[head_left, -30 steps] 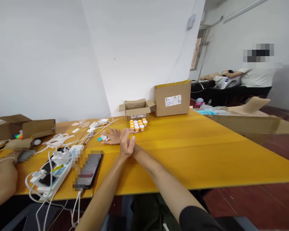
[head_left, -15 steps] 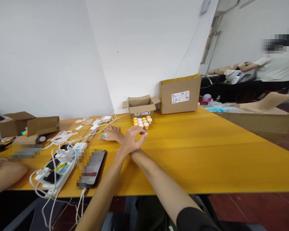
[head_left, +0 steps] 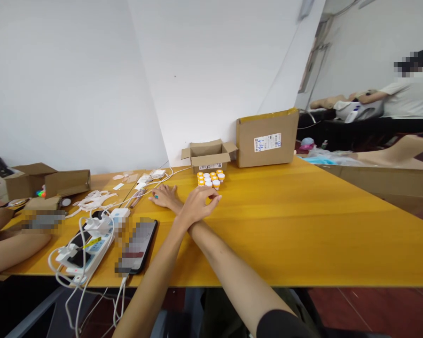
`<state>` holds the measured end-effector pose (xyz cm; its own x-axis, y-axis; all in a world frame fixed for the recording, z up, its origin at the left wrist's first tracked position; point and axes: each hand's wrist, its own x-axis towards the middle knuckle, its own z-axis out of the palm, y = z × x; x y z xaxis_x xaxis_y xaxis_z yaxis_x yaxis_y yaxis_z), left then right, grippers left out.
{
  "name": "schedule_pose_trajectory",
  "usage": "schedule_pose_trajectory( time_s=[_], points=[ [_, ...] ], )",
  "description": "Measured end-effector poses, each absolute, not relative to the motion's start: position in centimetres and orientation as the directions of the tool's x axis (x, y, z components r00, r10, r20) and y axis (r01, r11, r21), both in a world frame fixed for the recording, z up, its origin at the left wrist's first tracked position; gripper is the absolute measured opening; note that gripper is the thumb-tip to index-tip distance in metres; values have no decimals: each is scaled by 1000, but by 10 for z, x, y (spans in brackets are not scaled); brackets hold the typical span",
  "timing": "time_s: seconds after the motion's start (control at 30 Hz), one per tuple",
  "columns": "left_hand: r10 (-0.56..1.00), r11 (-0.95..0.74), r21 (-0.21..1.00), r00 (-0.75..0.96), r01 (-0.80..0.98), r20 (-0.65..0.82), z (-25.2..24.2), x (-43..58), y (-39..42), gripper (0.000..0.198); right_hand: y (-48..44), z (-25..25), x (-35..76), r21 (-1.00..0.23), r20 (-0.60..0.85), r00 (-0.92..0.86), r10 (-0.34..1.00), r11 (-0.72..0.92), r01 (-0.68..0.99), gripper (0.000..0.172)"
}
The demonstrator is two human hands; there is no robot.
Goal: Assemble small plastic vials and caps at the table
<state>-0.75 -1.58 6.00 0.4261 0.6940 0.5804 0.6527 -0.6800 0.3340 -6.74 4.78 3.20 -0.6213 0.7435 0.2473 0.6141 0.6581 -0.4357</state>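
My forearms cross over the wooden table (head_left: 303, 216), the left on top of the right. My left hand (head_left: 199, 205) hangs bent at the wrist above my right forearm. Its thumb and index finger stand apart with nothing visible between them. Just behind it, several small orange tubs with white lids (head_left: 210, 178) stand grouped together. Farther left, my right hand (head_left: 165, 197) rests low over the tabletop, palm down. A small teal thing (head_left: 156, 196) shows between its thumb and fingers, too small to name.
An open carton (head_left: 210, 162) and a larger closed box (head_left: 268, 141) stand by the wall. Left lie a phone (head_left: 137, 249), a power strip (head_left: 91, 253) with tangled cables and another open carton (head_left: 66, 183). Another person's arm (head_left: 21, 249) rests at the left edge.
The view has shifted slightly, with the scene sliding right. My hands keep nearly the same crossed pose. Less of the small teal thing shows. The other person's arm at the left reaches farther in.
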Motion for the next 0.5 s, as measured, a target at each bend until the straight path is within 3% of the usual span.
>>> schedule_pose_trajectory(
  time_s=[0.37,0.5],
  points=[
    [727,-647,395,373,652,576,51,6,-15,24,49,30,-39,-404,303,-693,654,747,528,15],
    [719,-658,400,375,638,585,42,14,-14,24,49,18,-18,-457,326,-707,627,760,463,11]
  ],
)
